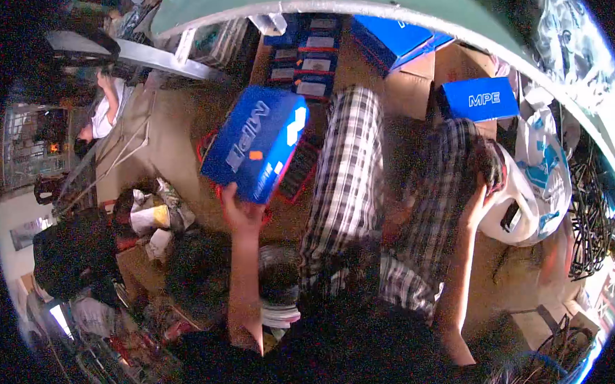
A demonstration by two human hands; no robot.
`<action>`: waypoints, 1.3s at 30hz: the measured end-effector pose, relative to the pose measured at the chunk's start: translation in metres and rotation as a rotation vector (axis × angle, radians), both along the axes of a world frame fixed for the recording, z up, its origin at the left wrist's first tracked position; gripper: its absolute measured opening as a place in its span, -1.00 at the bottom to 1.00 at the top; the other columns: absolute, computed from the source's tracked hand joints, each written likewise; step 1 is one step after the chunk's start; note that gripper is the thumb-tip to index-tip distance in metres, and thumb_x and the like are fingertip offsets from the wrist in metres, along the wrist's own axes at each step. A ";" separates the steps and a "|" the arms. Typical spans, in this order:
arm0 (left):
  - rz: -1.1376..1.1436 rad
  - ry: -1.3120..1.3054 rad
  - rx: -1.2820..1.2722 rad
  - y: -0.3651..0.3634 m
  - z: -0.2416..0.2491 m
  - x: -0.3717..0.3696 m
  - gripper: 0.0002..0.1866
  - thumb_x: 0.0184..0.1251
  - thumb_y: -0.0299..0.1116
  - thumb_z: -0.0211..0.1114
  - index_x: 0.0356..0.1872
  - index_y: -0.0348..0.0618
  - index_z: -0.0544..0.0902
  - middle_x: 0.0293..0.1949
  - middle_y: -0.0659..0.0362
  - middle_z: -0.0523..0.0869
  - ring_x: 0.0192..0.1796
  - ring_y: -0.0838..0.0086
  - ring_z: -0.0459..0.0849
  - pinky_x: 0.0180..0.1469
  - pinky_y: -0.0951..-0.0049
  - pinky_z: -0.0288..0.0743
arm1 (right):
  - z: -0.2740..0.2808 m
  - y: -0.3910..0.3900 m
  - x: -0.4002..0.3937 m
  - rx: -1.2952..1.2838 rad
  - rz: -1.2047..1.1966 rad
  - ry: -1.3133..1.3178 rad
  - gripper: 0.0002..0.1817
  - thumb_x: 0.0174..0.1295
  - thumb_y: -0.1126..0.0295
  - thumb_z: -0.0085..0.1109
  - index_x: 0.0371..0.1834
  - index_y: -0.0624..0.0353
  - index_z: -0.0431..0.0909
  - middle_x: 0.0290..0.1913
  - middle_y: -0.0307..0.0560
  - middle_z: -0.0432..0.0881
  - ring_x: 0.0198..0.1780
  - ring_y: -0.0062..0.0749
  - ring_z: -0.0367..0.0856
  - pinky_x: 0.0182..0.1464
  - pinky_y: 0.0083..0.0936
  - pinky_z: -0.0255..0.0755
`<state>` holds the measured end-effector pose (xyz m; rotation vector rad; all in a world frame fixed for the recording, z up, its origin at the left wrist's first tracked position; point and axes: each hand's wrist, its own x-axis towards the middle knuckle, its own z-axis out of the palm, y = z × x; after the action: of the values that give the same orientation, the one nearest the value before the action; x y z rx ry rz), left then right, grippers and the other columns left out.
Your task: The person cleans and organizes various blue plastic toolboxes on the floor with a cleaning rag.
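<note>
My left hand (pixel 243 212) grips the lower end of a blue cardboard box (pixel 247 143) with MPE lettering, white label patches and an orange sticker. The box is tilted. Beneath its right edge shows a red-rimmed container (pixel 299 178) with dark contents, partly hidden. On the other side, my right hand (pixel 481 201) is closed around a dark bundle with reddish edges (pixel 493 167); blur hides its kind. This bundle is beside a white plastic bag (pixel 550 174) with blue print. Between my hands are my knees in checked trousers (pixel 347 163).
Several small dark-blue boxes (pixel 316 64) stand in rows ahead. A large blue box (pixel 397 37) and a smaller MPE box (pixel 478 99) rest by brown cartons (pixel 413 88). Black wire pieces (pixel 588 214) lie at right. Another person (pixel 107 108) is at far left. A metal bar (pixel 327 7) crosses overhead.
</note>
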<state>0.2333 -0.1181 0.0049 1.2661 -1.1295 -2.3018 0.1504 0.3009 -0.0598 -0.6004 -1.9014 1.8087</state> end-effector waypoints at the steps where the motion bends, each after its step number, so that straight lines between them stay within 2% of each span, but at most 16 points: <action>1: -0.013 0.029 -0.064 0.018 0.004 0.013 -0.42 0.03 -0.14 0.19 0.11 -0.11 0.35 0.01 0.11 0.52 0.01 0.25 0.53 -0.04 0.21 0.52 | -0.001 0.002 0.004 -0.128 -0.010 -0.042 -0.41 0.26 0.35 -0.07 0.31 0.31 0.00 0.29 0.08 0.13 0.26 -0.24 0.16 0.30 -0.36 0.00; 4: -0.084 0.020 -0.206 0.066 0.005 0.038 -0.37 -0.03 -0.15 0.21 0.14 -0.10 0.33 0.06 0.13 0.50 0.01 0.22 0.53 -0.03 0.14 0.52 | 0.006 0.004 0.021 -0.145 -0.022 -0.096 -0.49 0.27 0.32 -0.09 0.25 0.30 0.11 0.25 0.08 0.19 0.22 -0.26 0.21 0.28 -0.37 0.05; 6: -0.043 0.031 -0.049 0.074 0.010 0.043 -0.33 -0.05 -0.13 0.23 0.15 -0.11 0.30 0.08 0.12 0.48 0.02 0.21 0.52 -0.02 0.16 0.51 | 0.004 -0.001 0.039 -0.054 0.052 -0.007 -0.55 0.25 0.31 -0.05 0.16 0.31 0.23 0.13 0.03 0.37 0.11 -0.30 0.35 0.20 -0.39 0.17; 8: -0.063 0.111 0.084 0.073 0.009 0.046 -0.30 -0.05 -0.09 0.23 0.17 -0.13 0.29 0.10 0.09 0.47 0.04 0.18 0.51 0.01 0.15 0.49 | 0.040 -0.035 0.053 0.087 0.263 -0.029 -0.58 0.24 0.38 -0.06 0.15 0.28 0.24 0.08 0.01 0.42 0.09 -0.29 0.38 0.19 -0.36 0.22; 10: -0.083 0.134 0.121 0.080 0.019 0.046 -0.34 0.01 -0.11 0.15 0.19 -0.14 0.26 0.12 0.07 0.44 0.09 0.21 0.47 0.04 0.16 0.47 | 0.093 -0.080 0.060 -0.092 0.468 -0.115 -0.57 0.24 0.41 -0.05 0.18 0.24 0.21 0.06 0.02 0.44 0.11 -0.27 0.39 0.19 -0.31 0.25; 12: -0.103 0.115 0.084 0.089 0.027 0.049 -0.32 0.05 -0.09 0.10 0.22 -0.17 0.21 0.16 0.04 0.38 0.14 0.20 0.42 0.10 0.14 0.42 | 0.111 -0.110 0.063 -1.003 0.683 -0.013 -0.55 0.21 0.37 0.01 0.16 0.20 0.22 0.07 0.05 0.43 0.13 -0.24 0.39 0.17 -0.25 0.29; 14: -0.234 0.216 0.318 0.084 0.021 0.062 -0.34 0.06 -0.06 0.15 0.19 -0.16 0.27 0.10 0.06 0.46 0.06 0.21 0.49 0.03 0.18 0.45 | 0.126 -0.130 0.066 -1.145 0.953 0.195 -0.56 0.10 0.32 0.12 0.05 0.20 0.29 0.11 0.12 0.37 0.17 -0.15 0.34 0.19 -0.20 0.26; 17: -0.411 0.281 0.558 0.080 0.010 0.081 -0.37 0.09 -0.05 0.15 0.17 -0.16 0.30 0.06 0.08 0.50 0.03 0.23 0.52 0.01 0.21 0.45 | 0.153 -0.164 0.066 0.224 1.091 0.576 -0.58 -0.16 0.30 0.28 -0.20 0.22 0.43 0.18 0.23 0.28 0.28 0.03 0.19 0.28 -0.11 0.12; 19: -0.469 0.281 0.603 0.082 0.005 0.088 -0.39 0.11 -0.06 0.13 0.16 -0.16 0.31 0.06 0.08 0.50 0.03 0.24 0.51 0.02 0.21 0.44 | 0.159 -0.178 0.065 0.435 1.290 0.434 -0.57 -0.33 0.28 0.28 -0.28 0.13 0.49 0.26 0.20 0.20 0.34 0.04 0.09 0.33 -0.09 0.00; 21: -0.513 0.278 0.633 0.084 0.003 0.092 -0.41 0.13 -0.07 0.11 0.16 -0.17 0.31 0.05 0.08 0.50 0.04 0.25 0.51 0.03 0.22 0.43 | 0.140 -0.185 0.067 0.493 1.265 0.361 -0.48 -0.45 0.29 0.33 -0.27 0.14 0.50 0.30 0.13 0.16 0.37 0.05 0.02 0.33 -0.08 0.00; 28: -0.581 0.262 0.628 0.081 -0.009 0.090 -0.47 0.19 -0.09 0.04 0.13 -0.18 0.33 0.04 0.10 0.49 0.05 0.29 0.48 0.07 0.24 0.39 | 0.114 -0.195 0.059 0.669 1.094 0.445 -0.71 -0.21 0.29 0.17 -0.32 0.00 0.48 0.20 0.06 0.34 0.28 -0.04 0.22 0.30 -0.11 0.06; 32: -0.559 0.272 0.470 0.081 -0.028 0.070 -0.50 0.23 -0.10 0.00 0.12 -0.19 0.34 0.03 0.10 0.48 0.07 0.31 0.47 0.09 0.24 0.36 | 0.109 -0.185 0.053 0.736 1.116 0.397 -0.39 -0.50 0.24 0.33 -0.17 0.05 0.51 0.17 0.00 0.36 0.31 -0.15 0.19 0.32 -0.13 -0.01; 33: -0.539 0.283 0.402 0.083 -0.038 0.062 -0.51 0.24 -0.10 -0.01 0.11 -0.19 0.34 0.03 0.10 0.48 0.07 0.31 0.47 0.09 0.25 0.36 | 0.112 -0.179 0.049 0.698 1.124 0.372 -0.50 -0.40 0.26 0.29 -0.23 0.04 0.51 0.12 0.00 0.41 0.30 -0.13 0.20 0.34 -0.13 -0.04; 36: -0.464 0.332 0.193 0.090 -0.051 0.035 -0.53 0.27 -0.11 -0.04 0.10 -0.20 0.34 0.02 0.11 0.48 0.08 0.33 0.46 0.11 0.25 0.34 | 0.099 -0.170 0.040 0.719 1.034 0.301 -0.46 -0.39 0.25 0.29 -0.19 0.14 0.50 0.05 0.04 0.47 0.25 -0.18 0.28 0.33 0.02 -0.13; 38: -0.406 0.299 0.079 0.115 -0.003 0.008 -0.55 0.26 -0.12 -0.06 0.07 -0.21 0.36 0.03 0.11 0.47 0.10 0.31 0.43 0.16 0.22 0.27 | 0.092 -0.158 0.018 0.832 0.825 0.291 -0.39 -0.31 0.30 0.24 -0.04 0.20 0.42 0.09 0.07 0.44 0.24 -0.17 0.29 0.30 0.04 -0.18; 39: -0.369 0.237 -0.008 0.114 -0.004 0.011 -0.47 0.25 -0.14 -0.06 0.17 -0.26 0.28 0.07 0.02 0.47 0.09 0.19 0.46 0.16 0.19 0.28 | 0.086 -0.152 0.006 0.881 0.749 0.271 -0.33 -0.29 0.32 0.22 0.05 0.27 0.36 0.14 0.08 0.40 0.26 -0.14 0.27 0.30 0.02 -0.20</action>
<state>0.2439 -0.0042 0.0004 0.8035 -1.3757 -2.6168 0.1562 0.1492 0.0265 0.6928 -2.5857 1.0551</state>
